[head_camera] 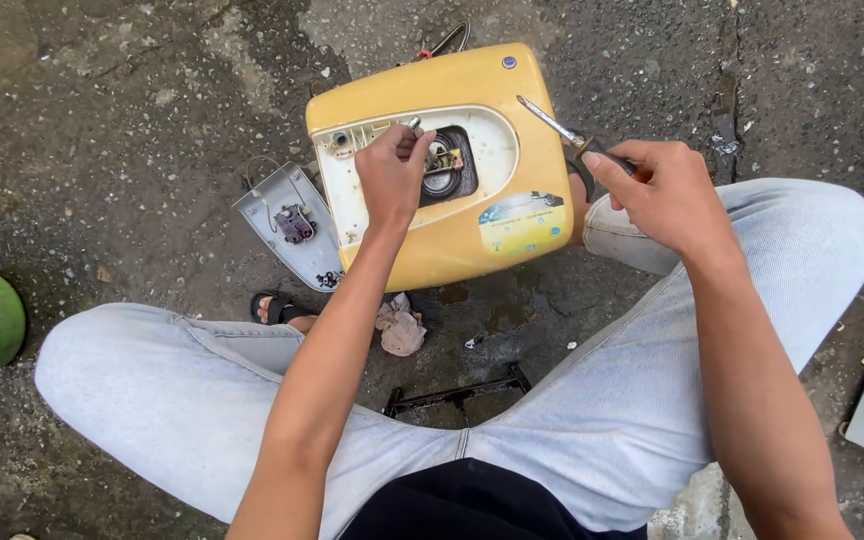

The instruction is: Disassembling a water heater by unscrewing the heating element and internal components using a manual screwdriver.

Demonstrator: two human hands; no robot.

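Two hands busy: your left hand (392, 175) pinches a screw (414, 123) over the housing (452, 80); your right hand (664, 195) grips the screwdriver (557, 125).

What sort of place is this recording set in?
Probably outdoors on rough ground, an informal repair spot: stained concrete, a yellow appliance opened on the ground, its grey cover lying beside it.

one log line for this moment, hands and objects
left hand: fingers in yellow casing opening | right hand: holds screwdriver | grey cover: off, beside casing
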